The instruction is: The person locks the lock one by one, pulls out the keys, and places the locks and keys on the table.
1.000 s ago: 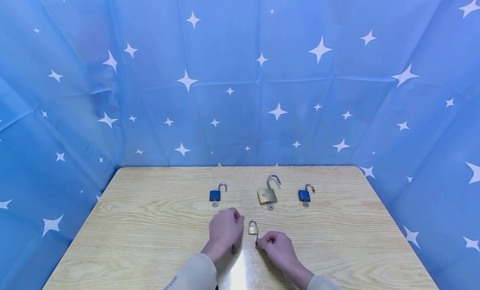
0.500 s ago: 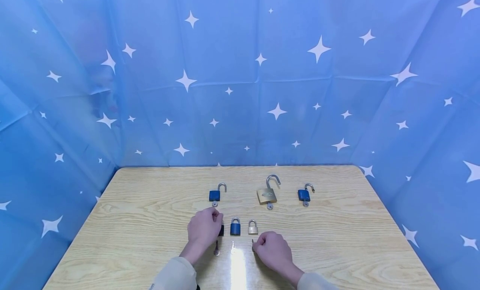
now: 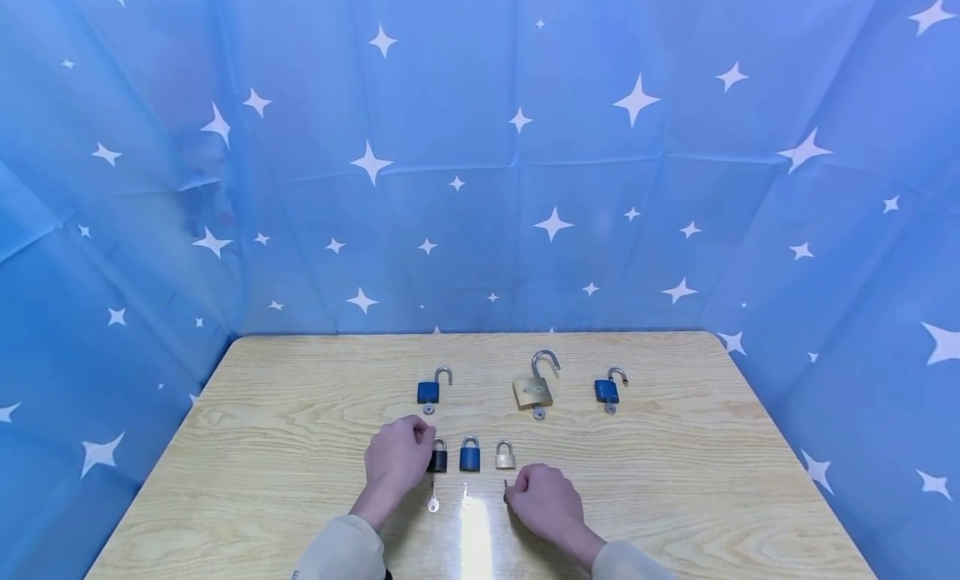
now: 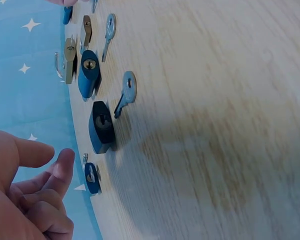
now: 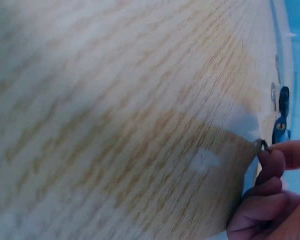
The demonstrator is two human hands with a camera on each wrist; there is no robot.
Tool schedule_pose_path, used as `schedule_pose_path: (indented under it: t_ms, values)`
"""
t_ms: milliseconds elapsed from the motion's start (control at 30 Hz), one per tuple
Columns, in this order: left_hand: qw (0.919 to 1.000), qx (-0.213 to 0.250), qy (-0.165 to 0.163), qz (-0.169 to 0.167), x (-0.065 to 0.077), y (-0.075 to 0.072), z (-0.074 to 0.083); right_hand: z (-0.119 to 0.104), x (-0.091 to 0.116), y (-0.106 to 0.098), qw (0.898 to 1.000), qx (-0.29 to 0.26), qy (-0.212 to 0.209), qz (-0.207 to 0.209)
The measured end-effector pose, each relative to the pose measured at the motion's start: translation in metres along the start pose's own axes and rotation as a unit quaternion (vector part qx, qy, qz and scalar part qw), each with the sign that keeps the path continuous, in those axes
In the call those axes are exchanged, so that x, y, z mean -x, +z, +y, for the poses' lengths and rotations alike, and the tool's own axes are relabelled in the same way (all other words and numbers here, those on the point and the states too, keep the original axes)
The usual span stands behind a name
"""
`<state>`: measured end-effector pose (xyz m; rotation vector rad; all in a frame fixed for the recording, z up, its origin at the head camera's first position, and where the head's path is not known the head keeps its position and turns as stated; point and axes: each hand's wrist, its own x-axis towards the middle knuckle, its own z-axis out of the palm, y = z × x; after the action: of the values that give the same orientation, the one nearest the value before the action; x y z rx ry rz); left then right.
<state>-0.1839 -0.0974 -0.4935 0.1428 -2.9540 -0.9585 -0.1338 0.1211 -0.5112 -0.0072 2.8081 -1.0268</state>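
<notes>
In the head view a row of closed padlocks lies on the table: a black padlock (image 3: 438, 458), a blue padlock (image 3: 469, 455) and a small brass padlock (image 3: 506, 457). My left hand (image 3: 397, 455) is beside the black padlock, overlapping its left edge. In the left wrist view its thumb and forefinger are apart with nothing between them. One loose key (image 4: 127, 92) lies below the black padlock, another key (image 4: 109, 35) below the blue one. Just below the brass padlock, my right hand (image 3: 549, 503) pinches a small key (image 5: 262, 144) between thumb and forefinger.
Farther back stand three unlocked padlocks with keys in them: a blue padlock on the left (image 3: 428, 392), a large brass padlock (image 3: 532, 392) and a blue padlock on the right (image 3: 607, 391). Behind the wooden table (image 3: 300, 397) hangs a blue starry curtain (image 3: 480, 147).
My left hand has moved left from over the blue padlock, past the black one, uncovering both. My right hand has drawn its key slightly down and left, away from the brass padlock.
</notes>
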Motion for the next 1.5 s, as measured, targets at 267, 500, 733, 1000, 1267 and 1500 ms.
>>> schedule_pose_path:
  t_ms: [267,500,733,1000,1267,1500]
  values:
    - [1.0,0.0,0.0,-0.007,0.0,0.002,0.0,0.002,0.001,-0.001,1.0,0.013,0.009,-0.006]
    - [0.9999,-0.01,0.002,0.004,-0.003,0.0,0.0,0.006,0.001,-0.003,1.0,0.004,0.003,0.014]
    - [0.9993,-0.01,0.01,0.034,-0.011,0.001,-0.004,0.004,-0.006,-0.014,0.999,-0.048,-0.008,0.02]
    - [0.9987,-0.037,0.003,0.036,-0.031,0.003,-0.009,0.004,-0.016,-0.028,0.997,-0.068,-0.003,0.027]
    - [0.9963,-0.081,-0.025,0.01,-0.054,0.006,-0.007,0.005,-0.025,-0.033,0.997,-0.068,0.004,0.039]
    - [0.9928,-0.113,-0.04,-0.005,-0.064,0.01,-0.001,0.009,-0.033,-0.033,0.997,-0.055,0.004,0.054]
